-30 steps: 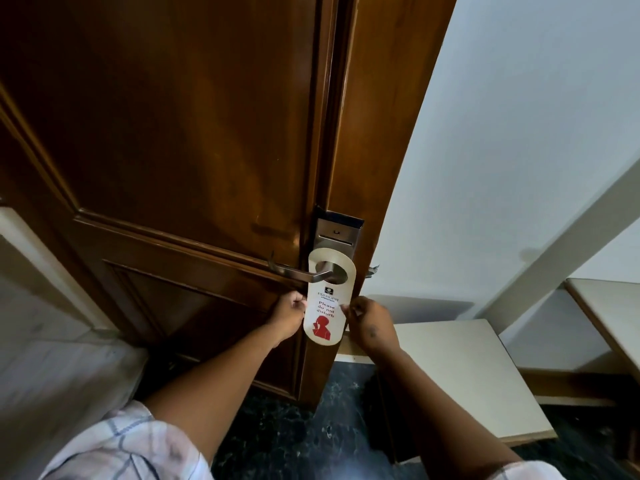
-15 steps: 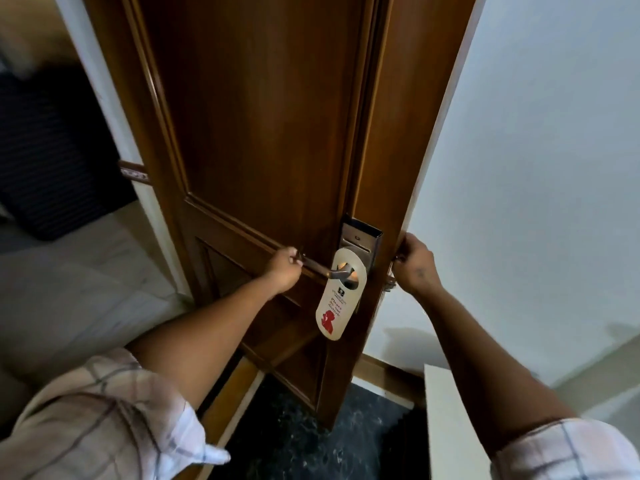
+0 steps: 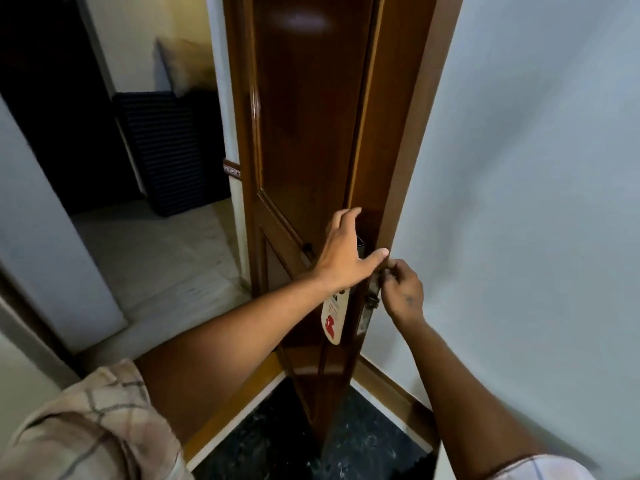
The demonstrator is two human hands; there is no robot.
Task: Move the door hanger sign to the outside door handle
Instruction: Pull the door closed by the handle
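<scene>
The white door hanger sign point(image 3: 331, 318) with a red figure hangs from the door's near-side handle, its top hidden behind my left wrist. The brown wooden door point(image 3: 308, 140) stands wide open, edge toward me. My left hand point(image 3: 344, 252) is spread open against the door face just above the handle, holding nothing. My right hand point(image 3: 401, 291) is curled around the handle on the far side of the door's edge, beside the metal latch plate point(image 3: 372, 296).
A white wall point(image 3: 536, 202) runs close on the right with a wooden skirting board point(image 3: 388, 386). Dark marble floor point(image 3: 277, 452) lies below. Through the doorway on the left are a pale tiled corridor floor point(image 3: 156, 258) and a dark striped basket point(image 3: 166, 147).
The door has swung further open, turning its edge toward me. My left hand let go of the near handle and spread flat on the door. My right hand stays on the far-side handle.
</scene>
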